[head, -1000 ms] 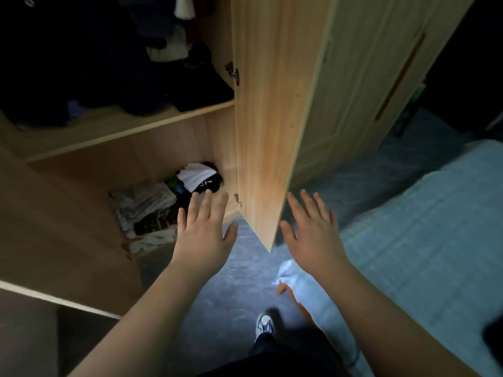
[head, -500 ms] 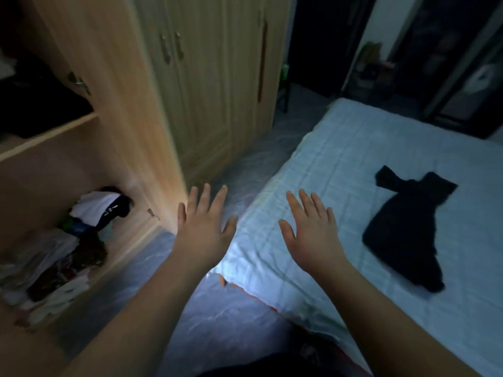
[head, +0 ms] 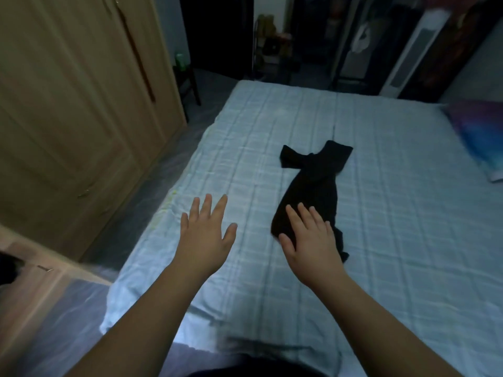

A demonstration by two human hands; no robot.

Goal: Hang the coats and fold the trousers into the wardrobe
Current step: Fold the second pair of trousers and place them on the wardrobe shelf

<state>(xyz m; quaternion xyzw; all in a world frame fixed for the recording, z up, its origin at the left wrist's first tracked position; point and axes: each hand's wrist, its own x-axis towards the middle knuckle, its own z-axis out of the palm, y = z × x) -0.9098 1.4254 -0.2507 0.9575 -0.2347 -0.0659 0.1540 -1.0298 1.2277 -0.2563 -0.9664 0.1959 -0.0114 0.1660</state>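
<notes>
Head view: fetching step — both hands empty, fingers spread, left hand [head: 205, 235] and right hand [head: 310, 244] reaching over bed [head: 408, 240]. Black garment [head: 313, 183] at 1 o'clock, probably trousers. Next: grasp, lift, fold — wardrobe [head: 68, 104] at 10 o'clock.

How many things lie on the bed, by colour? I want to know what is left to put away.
Black: 1, the dark garment, crumpled on the bed.
Purple and blue: 1, the pillow at the far right edge.
Total: 2.
The left hand and right hand hang above the bed, fingers spread, holding nothing.
</notes>
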